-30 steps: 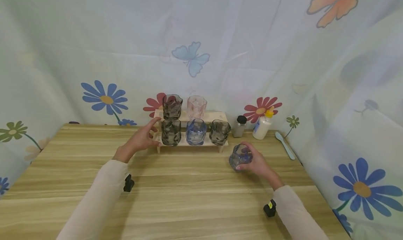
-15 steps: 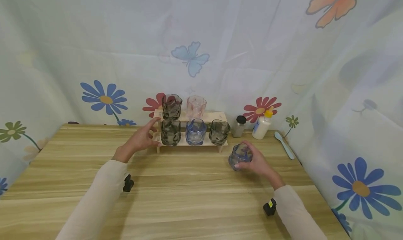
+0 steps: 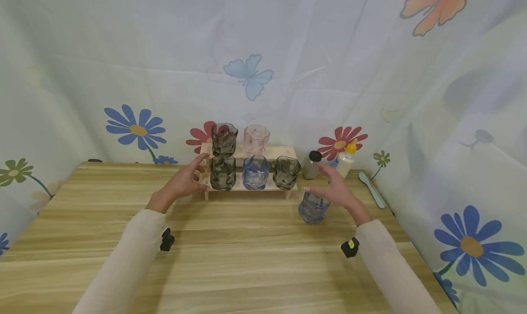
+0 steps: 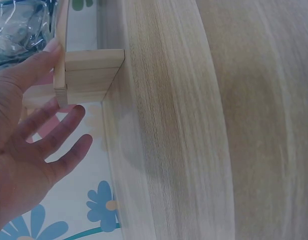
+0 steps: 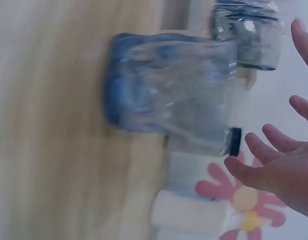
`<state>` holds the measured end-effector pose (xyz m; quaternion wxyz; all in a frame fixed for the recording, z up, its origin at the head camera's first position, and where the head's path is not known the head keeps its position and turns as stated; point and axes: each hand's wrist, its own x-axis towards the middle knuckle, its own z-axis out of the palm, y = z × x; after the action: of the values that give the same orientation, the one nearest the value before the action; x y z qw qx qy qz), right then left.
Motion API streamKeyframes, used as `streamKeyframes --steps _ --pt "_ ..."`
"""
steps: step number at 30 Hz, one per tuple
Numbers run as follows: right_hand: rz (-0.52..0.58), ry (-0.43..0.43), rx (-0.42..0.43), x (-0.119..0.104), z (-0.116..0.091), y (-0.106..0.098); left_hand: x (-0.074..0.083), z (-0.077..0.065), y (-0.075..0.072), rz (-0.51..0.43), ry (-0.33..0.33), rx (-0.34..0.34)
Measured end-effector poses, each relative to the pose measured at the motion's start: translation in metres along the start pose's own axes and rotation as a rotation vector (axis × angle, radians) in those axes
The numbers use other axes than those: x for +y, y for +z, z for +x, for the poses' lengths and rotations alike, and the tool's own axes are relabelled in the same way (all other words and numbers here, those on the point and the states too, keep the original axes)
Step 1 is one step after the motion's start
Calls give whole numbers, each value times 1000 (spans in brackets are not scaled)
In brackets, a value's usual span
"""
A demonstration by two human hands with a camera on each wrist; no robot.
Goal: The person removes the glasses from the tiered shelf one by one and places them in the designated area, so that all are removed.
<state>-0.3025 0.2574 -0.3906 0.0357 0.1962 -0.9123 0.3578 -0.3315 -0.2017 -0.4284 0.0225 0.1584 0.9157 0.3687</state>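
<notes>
In the head view my left hand (image 3: 184, 181) is at the left end of a two-tier wooden rack (image 3: 284, 153), thumb at the lower board and index finger at the upper one. The left wrist view shows that thumb against a board edge (image 4: 60, 75), other fingers spread behind. My right hand (image 3: 335, 188), fingers spread, hovers above a blue faceted glass (image 3: 313, 212) standing on the table. In the right wrist view the hand (image 5: 293, 165) is apart from this glass (image 5: 163, 85). On the lower tier stand a grey glass (image 3: 223, 174), a blue glass (image 3: 255, 173) and another grey glass (image 3: 286, 173).
The upper tier bears a dark grey glass (image 3: 224, 139) and a pink glass (image 3: 256, 140). Right of the rack stand a black-capped jar (image 3: 311, 166) and a white bottle with a yellow tip (image 3: 345, 162). A pale blue spoon (image 3: 372, 190) lies near the table's right edge.
My right hand has let go of the blue glass and lifted up and back from it. That glass stays upright on the table. My left hand and the rack have not moved.
</notes>
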Motion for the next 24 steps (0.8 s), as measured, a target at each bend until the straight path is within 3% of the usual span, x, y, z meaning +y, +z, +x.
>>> streamKeyframes --steps 9,16,24 --pt "-31 -55 -33 -32 35 -3 0 -1 0 5 17 9" --pt "-11 -6 -49 -43 60 2 0 -2 2 -7 22 1" --pt "26 -21 -48 -56 84 11 -1 1 0 -12 22 5"
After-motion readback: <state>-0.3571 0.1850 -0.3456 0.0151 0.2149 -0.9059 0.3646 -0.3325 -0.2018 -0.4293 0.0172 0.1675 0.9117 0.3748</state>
